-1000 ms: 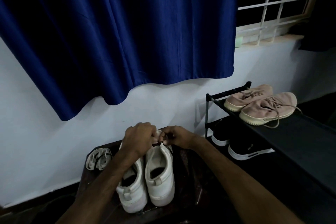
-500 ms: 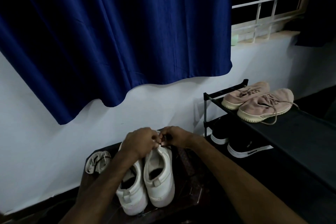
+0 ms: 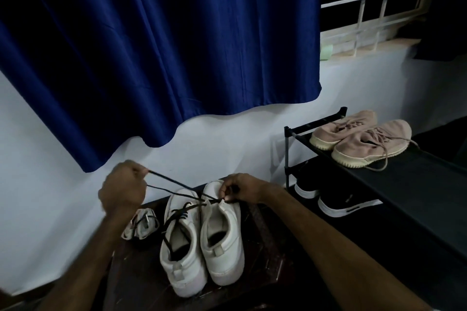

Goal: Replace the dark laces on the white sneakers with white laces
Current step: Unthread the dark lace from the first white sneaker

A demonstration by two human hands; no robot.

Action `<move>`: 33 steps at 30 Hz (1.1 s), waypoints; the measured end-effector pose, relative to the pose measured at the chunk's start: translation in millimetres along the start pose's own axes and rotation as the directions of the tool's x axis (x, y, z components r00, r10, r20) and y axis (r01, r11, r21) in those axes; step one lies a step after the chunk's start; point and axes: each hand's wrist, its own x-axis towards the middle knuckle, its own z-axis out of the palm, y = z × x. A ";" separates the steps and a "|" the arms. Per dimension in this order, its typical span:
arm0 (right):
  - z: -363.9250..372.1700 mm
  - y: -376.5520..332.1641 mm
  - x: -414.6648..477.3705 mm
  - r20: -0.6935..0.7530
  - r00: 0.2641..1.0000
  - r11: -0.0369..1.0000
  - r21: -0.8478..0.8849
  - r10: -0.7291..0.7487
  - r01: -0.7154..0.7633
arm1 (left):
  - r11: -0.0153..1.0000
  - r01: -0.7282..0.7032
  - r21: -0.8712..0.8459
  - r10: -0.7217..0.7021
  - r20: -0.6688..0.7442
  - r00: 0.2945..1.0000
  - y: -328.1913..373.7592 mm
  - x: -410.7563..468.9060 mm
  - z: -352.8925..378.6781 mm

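On the dark wooden worktop (image 3: 265, 247), closest to the viewer, two white sneakers stand side by side and touching: the left sneaker (image 3: 185, 255) and the right sneaker (image 3: 225, 240). Both heels face the viewer and both toes point at the wall (image 3: 227, 149), so each long axis runs near to far. A dark lace (image 3: 182, 214) crosses loosely over the opening of the left sneaker. One bundle of white laces (image 3: 137, 226) lies just beside the left sneaker, on its left.

Two taut dark strands rise from the front of the sneakers, up and to the left, into the left hand (image 3: 123, 189). This hand is closed into a fist around them. The right hand (image 3: 242, 188) rests over the front of the right sneaker; its fingers (image 3: 223, 190) pinch a dark strand there. Whether all the strands belong to one lace cannot be told.

To the right stands one black shoe rack (image 3: 290, 149). Its top tier carries two pink sneakers (image 3: 366, 141); the tier below holds two black shoes (image 3: 348, 203).

Farthest away, one blue curtain (image 3: 164, 45) hangs beside one window grille (image 3: 374, 2).
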 end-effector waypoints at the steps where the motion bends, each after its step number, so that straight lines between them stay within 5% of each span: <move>1: 0.9 -0.5 0.4 0.003 1.000 1.000 -0.006 -0.002 0.002 | 0.999 -0.022 0.042 0.019 0.066 0.998 -4.4 -1.0 0.9; 4: 0.7 0.4 0.3 -0.004 1.000 1.000 -0.013 -0.003 0.003 | 0.972 -0.235 -0.026 0.236 0.188 0.953 9.5 -14.6 16.4; 7: 1.7 -0.5 -0.7 -0.007 1.000 1.000 -0.002 -0.008 0.008 | 0.910 -0.405 -0.089 0.407 0.375 0.833 45.3 -31.9 30.6; 11: 4.6 1.7 -1.1 -0.035 0.999 0.999 -0.049 0.002 -0.004 | 0.881 -0.471 0.056 0.356 0.578 0.734 76.1 -49.5 45.0; 14: 4.0 2.0 -0.7 -0.029 1.000 1.000 -0.028 -0.002 0.001 | 0.863 -0.483 0.147 0.324 0.572 0.753 81.1 -48.6 50.0; 19: 2.0 4.2 -1.7 -0.031 0.999 1.000 0.021 -0.012 0.013 | 0.602 -0.697 0.389 0.538 0.448 0.714 72.1 -38.2 28.9; 23: 3.1 5.1 -0.7 -0.030 0.999 0.999 0.031 -0.025 0.026 | 0.841 -0.359 0.406 0.364 0.068 0.929 18.9 3.8 -7.1; 26: 3.2 4.8 0.4 -0.014 0.999 0.999 0.022 -0.030 0.030 | 0.899 -0.261 0.352 0.253 0.070 0.965 5.4 1.8 -2.1; 30: 3.9 5.2 1.5 -0.020 1.000 1.000 0.017 -0.014 0.015 | 0.893 -0.449 -0.040 0.434 0.346 0.832 40.2 -21.9 20.9; 33: 5.1 6.1 -0.1 -0.027 1.000 1.000 0.016 -0.009 0.010 | 0.847 -0.531 -0.001 0.436 0.572 0.695 70.9 -41.1 37.8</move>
